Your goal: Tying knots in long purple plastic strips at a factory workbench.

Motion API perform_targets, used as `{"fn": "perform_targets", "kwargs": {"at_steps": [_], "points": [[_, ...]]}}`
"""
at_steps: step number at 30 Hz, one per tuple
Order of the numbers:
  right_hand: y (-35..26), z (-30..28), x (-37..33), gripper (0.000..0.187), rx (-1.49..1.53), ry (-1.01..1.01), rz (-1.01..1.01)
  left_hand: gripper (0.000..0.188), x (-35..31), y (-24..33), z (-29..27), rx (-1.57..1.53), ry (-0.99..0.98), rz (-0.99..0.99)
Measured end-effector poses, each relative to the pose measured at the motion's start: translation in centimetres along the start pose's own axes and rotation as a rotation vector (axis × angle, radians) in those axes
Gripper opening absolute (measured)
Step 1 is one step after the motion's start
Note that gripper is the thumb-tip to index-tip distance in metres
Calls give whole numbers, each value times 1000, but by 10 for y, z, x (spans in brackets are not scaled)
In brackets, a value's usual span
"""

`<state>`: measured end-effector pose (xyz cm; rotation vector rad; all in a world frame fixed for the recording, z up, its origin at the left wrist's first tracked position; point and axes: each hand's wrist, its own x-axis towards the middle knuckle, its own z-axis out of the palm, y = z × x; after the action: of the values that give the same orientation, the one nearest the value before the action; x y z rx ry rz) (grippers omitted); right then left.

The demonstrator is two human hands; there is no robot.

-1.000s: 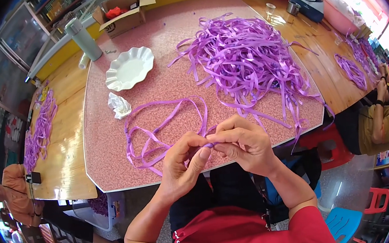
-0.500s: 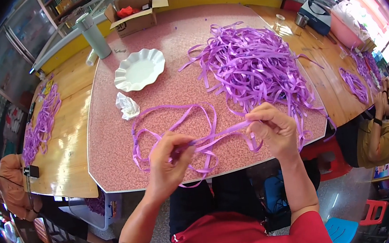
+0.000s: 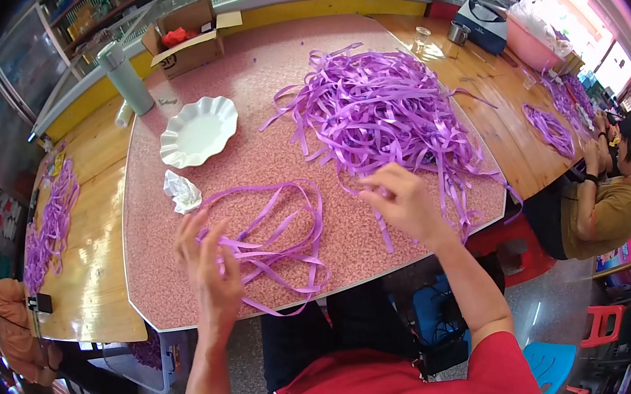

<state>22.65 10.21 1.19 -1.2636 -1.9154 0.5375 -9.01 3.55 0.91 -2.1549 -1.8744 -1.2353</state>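
Note:
A large tangled pile of purple ribbons (image 3: 375,106) lies on the pink speckled table. At its near edge, my right hand (image 3: 404,201) pinches a purple ribbon between thumb and forefinger; part of that strand hangs below the hand. Left of it, separate loops of purple ribbon (image 3: 311,232) are spread near the table's front edge. My left hand (image 3: 214,273) is over the left end of these loops, fingers apart and slightly curled. Some ribbon shows behind its fingers, but it does not appear gripped. Just beyond the left fingertips sits a crumpled white tissue (image 3: 182,191).
A white scalloped dish (image 3: 199,132), a pale green flask (image 3: 126,80) and an open cardboard box (image 3: 188,45) stand farther back. More purple ribbons (image 3: 52,217) lie on the wooden side table at left. Two people sit at the sides; the right one is beside a ribbon bundle (image 3: 548,129).
The ribbon stretched between my hands has been let go and lies with the loops. My left hand has moved left and opened; my right hand has moved left, to the pile's near edge.

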Motion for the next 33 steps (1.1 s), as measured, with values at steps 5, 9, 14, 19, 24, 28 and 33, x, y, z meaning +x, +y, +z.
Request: {"fn": "perform_targets", "kwargs": {"at_steps": [5,9,14,19,24,28,33], "points": [[20,9,30,13,-341,137,-331,34,3,53,19,-296,-149,138],[-7,-70,63,18,848,202,123,30,7,72,27,-480,-268,181],[-46,-106,57,21,1463,467,4,34,27,109,41,-860,-396,116],[-81,-52,6,20,1510,259,114,57,27,136,72,-1121,-409,45],[-60,-40,-12,17,1525,231,134,35,5,118,66,-1354,-738,-338],[-43,-44,-19,17,1476,266,121,25,-3,101,56,-1360,-682,-443],[-19,-54,-18,17,1490,319,155,24,-1,74,42,-1166,-854,-479]]}}
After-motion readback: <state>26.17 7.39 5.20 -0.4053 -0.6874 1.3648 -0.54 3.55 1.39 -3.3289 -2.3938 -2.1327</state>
